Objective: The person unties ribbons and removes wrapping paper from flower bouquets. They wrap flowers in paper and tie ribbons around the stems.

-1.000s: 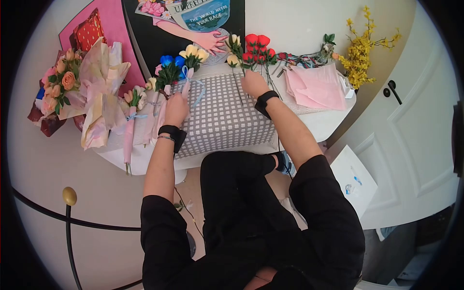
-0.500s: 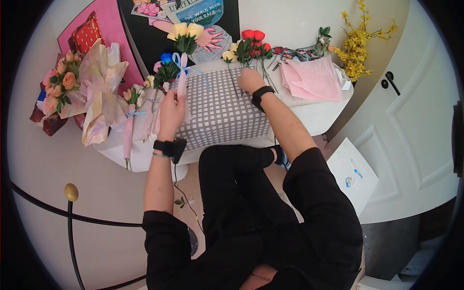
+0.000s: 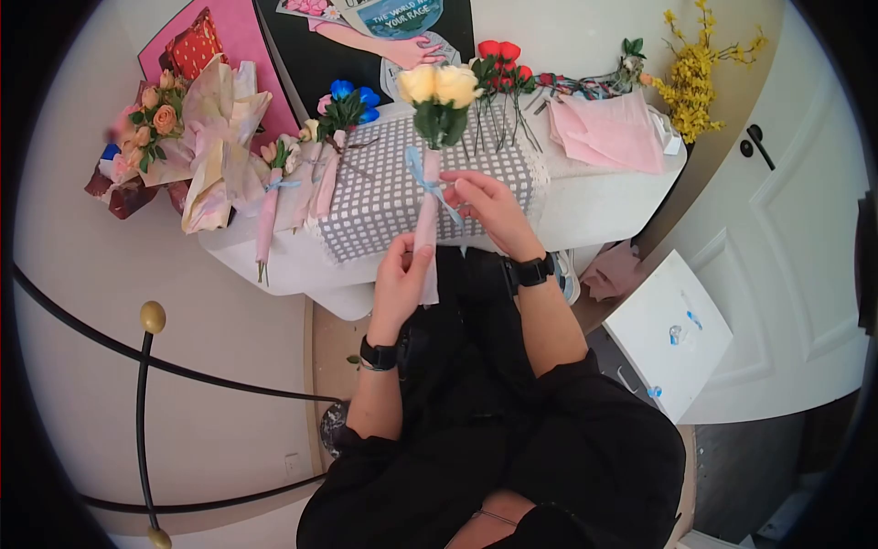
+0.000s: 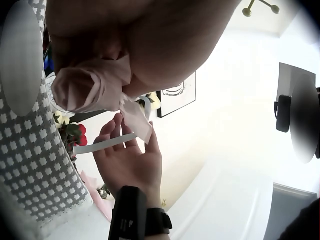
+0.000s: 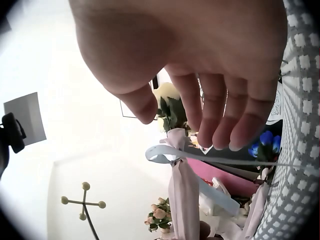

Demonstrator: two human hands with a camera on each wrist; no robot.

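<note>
In the head view a small bouquet of cream roses (image 3: pixel 439 87) stands upright in front of the person, its stems rolled in pink paper (image 3: pixel 427 224). The left hand (image 3: pixel 399 282) grips the lower part of this wrap between thumb and fingers. A light blue ribbon (image 3: pixel 416 166) is tied round the wrap's neck, with its tails hanging. Beside the ribbon is the right hand (image 3: pixel 494 212), palm toward the bouquet. The right wrist view shows its fingers (image 5: pixel 212 110) loosely bent and spread from the thumb, with the ribbon (image 5: pixel 167 152) just beyond them.
A grey-and-white checked cloth (image 3: pixel 366 206) covers the table's middle. Red roses (image 3: pixel 501 62) lie at the back, with pink paper sheets (image 3: pixel 608 133) to their right. Blue flowers (image 3: pixel 347 102), another wrapped bouquet (image 3: pixel 265 220) and a larger peach bouquet (image 3: pixel 163 119) sit at left.
The left hand has lifted the cream rose bouquet and brought it rightward and nearer the body. The right hand has left the red and cream stems and come back beside the ribbon.
</note>
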